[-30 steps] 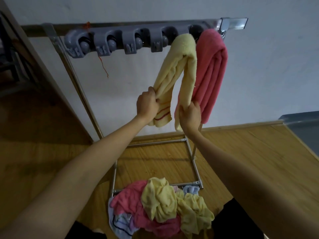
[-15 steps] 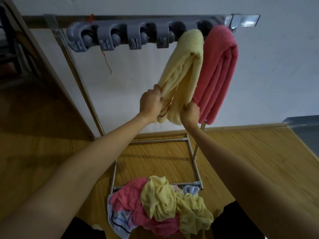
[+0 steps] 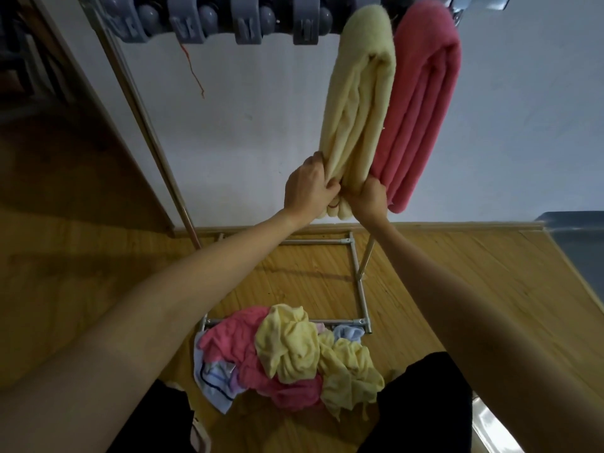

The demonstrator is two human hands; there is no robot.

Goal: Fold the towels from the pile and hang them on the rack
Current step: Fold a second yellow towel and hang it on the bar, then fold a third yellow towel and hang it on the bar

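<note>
The yellow towel [image 3: 358, 103] is pinched at its lower ends by both hands [image 3: 309, 188] [image 3: 369, 199]; if tugged unevenly, it could be dragged off the rack [image 3: 248, 26].

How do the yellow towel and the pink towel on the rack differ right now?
The yellow towel is gripped at its lower ends by the left hand and right hand; the pink towel hangs untouched. The yellow one hangs left of the pink one, whose lower end reaches slightly further down. Both are folded and draped over the rack, side by side.
</note>
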